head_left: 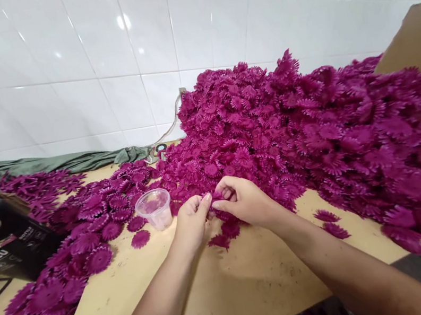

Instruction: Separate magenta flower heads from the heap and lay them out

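My left hand (194,213) and my right hand (243,200) meet over the middle of the table, fingers pinched together. Between their fingertips is a purple artificial flower piece (217,197), mostly covered by the fingers. Just beneath the hands, a few loose purple flower pieces (221,240) lie on the tabletop. Left of my left hand stands a small clear plastic cup (154,210) with pale contents that I cannot make out. One flat purple flower disc (140,238) rests on the table beside the cup.
A tall heap of purple flowers (252,118) fills the back and right of the yellowish table (256,284). Flat flower discs (98,259) spread along the left. A black box (5,235) stands far left, cardboard (414,48) far right. Green cloth (54,163) lies along the tiled wall.
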### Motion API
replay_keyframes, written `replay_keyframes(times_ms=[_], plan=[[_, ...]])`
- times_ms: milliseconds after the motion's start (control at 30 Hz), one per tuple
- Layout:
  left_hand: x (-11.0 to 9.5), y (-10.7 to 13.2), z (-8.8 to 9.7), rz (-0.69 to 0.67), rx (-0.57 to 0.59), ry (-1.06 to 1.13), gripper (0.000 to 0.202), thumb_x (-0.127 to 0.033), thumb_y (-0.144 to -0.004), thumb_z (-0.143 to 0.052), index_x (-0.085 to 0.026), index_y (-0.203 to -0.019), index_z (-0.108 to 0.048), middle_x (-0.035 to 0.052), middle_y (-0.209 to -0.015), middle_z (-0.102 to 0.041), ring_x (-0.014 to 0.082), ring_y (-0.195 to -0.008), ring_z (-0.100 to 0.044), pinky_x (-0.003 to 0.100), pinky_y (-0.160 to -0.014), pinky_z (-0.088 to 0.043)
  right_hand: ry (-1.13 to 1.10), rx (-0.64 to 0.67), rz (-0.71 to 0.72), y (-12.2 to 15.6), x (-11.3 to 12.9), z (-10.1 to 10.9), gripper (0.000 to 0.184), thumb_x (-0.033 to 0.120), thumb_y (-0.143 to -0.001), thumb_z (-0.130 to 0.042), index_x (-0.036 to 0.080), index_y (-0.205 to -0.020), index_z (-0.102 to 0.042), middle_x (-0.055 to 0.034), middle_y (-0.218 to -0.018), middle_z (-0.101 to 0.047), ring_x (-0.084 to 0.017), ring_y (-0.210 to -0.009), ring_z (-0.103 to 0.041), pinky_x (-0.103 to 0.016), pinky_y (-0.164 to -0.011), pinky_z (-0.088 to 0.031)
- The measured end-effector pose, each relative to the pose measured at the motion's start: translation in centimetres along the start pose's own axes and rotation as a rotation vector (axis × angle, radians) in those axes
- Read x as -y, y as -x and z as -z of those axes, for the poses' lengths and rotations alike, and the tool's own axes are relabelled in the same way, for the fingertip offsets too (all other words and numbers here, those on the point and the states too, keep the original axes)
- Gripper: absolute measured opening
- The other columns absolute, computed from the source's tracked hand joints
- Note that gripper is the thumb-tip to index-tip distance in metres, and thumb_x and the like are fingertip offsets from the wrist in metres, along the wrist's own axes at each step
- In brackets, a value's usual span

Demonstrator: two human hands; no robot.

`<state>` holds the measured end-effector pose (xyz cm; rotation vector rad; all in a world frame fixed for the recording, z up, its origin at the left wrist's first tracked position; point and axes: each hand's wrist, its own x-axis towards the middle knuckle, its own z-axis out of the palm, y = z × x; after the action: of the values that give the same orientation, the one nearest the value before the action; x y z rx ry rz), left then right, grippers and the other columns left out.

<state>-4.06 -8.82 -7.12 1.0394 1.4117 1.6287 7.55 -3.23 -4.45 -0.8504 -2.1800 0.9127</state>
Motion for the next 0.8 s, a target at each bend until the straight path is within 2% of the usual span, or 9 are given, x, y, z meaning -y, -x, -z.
replay_keyframes(times_ms=[133,267,367,500,600,667,700,733,800], plan=[[-0.2,0.0,0.1,0.013,0.026,0.037,0.033,-0.043,-0.066,-0.061,-0.016,-0.053,-0.049,-0.0044,-0.049,-0.049,0.0078,-0.050,-0.042,0.021,-0.051,-0.033,-0.161,0.039,-0.054,-0.3,-0.6,-0.2,0.006,0.020,-0.069,-0.055,0.018,-0.065,-0.052,0.0035,-0.058,-0.051,-0.009,-0.052,-0.042,-0.022,-0.050,-0.034],[-0.3,-0.1,-0.2,-0.022,0.032,0.024,0.028,-0.037,-0.060,-0.065,-0.017,-0.055,-0.046,-0.0070,-0.050,-0.043,0.0074,-0.050,-0.038,0.021,-0.051,-0.031,-0.225,-0.104,-0.011,-1.2,-0.7,0.0,0.014,0.025,-0.070,-0.052,0.018,-0.058,-0.049,0.0040,-0.053,-0.046,-0.009,-0.051,-0.039,-0.023,-0.051,-0.032],[0.0,-0.2,-0.4,-0.058,0.034,-0.001,0.022,-0.033,-0.060,-0.063,-0.017,-0.057,-0.047,-0.0067,-0.052,-0.043,0.0081,-0.053,-0.039,0.022,-0.054,-0.032,-0.265,-0.230,-0.061,-3.0,-1.9,1.4,0.019,0.030,-0.069,-0.053,0.018,-0.055,-0.047,0.0036,-0.051,-0.045,-0.010,-0.050,-0.041,-0.025,-0.053,-0.036],[0.4,-0.3,-0.1,-0.034,0.003,0.006,0.022,-0.033,-0.058,-0.063,-0.017,-0.055,-0.047,-0.0061,-0.051,-0.045,0.0081,-0.052,-0.039,0.022,-0.054,-0.031,-0.101,-0.484,-0.205,-5.2,-4.3,4.5,0.015,0.028,-0.071,-0.049,0.016,-0.077,-0.056,-0.0040,-0.069,-0.057,-0.017,-0.064,-0.055,-0.033,-0.067,-0.044],[0.2,-0.4,0.0,0.005,-0.028,0.101,0.023,-0.033,-0.055,-0.065,-0.018,-0.058,-0.048,-0.0058,-0.054,-0.049,0.0079,-0.052,-0.042,0.022,-0.054,-0.033,0.130,-0.552,-0.181,-4.9,-4.8,5.5,0.036,0.020,-0.062,-0.059,0.012,-0.097,-0.056,-0.0144,-0.099,-0.056,-0.026,-0.093,-0.055,-0.045,-0.086,-0.040],[-0.1,-0.5,-0.2,0.027,-0.030,0.171,0.025,-0.031,-0.052,-0.067,-0.017,-0.067,-0.052,-0.0041,-0.061,-0.056,0.0087,-0.055,-0.047,0.022,-0.056,-0.035,0.321,-0.527,-0.040,-3.5,-3.9,4.8,0.045,0.013,-0.061,-0.059,0.011,-0.106,-0.054,-0.0184,-0.115,-0.049,-0.030,-0.109,-0.046,-0.047,-0.096,-0.033],[-0.2,-0.5,-0.2,0.033,-0.028,0.189,0.028,-0.030,-0.052,-0.068,-0.017,-0.072,-0.054,-0.0031,-0.065,-0.059,0.0093,-0.057,-0.049,0.023,-0.057,-0.036,0.392,-0.478,0.046,-2.5,-3.2,4.1,0.043,0.012,-0.063,-0.057,0.011,-0.106,-0.054,-0.0183,-0.118,-0.048,-0.030,-0.112,-0.044,-0.047,-0.097,-0.032],[-0.3,-0.4,-0.2,0.032,-0.028,0.191,0.030,-0.030,-0.052,-0.069,-0.017,-0.075,-0.056,-0.0025,-0.067,-0.060,0.0097,-0.059,-0.050,0.023,-0.057,-0.037,0.424,-0.397,0.130,-1.4,-2.4,3.3,0.035,0.011,-0.068,-0.054,0.013,-0.102,-0.056,-0.0161,-0.114,-0.051,-0.028,-0.110,-0.045,-0.045,-0.096,-0.034],[-0.3,-0.4,-0.1,0.017,-0.025,0.167,0.027,-0.030,-0.054,-0.068,-0.016,-0.074,-0.058,-0.0032,-0.063,-0.059,0.0098,-0.058,-0.050,0.022,-0.056,-0.037,0.412,-0.159,0.210,1.0,-0.7,1.5,0.016,0.015,-0.078,-0.046,0.017,-0.087,-0.060,-0.0091,-0.091,-0.060,-0.022,-0.091,-0.054,-0.040,-0.086,-0.041]])
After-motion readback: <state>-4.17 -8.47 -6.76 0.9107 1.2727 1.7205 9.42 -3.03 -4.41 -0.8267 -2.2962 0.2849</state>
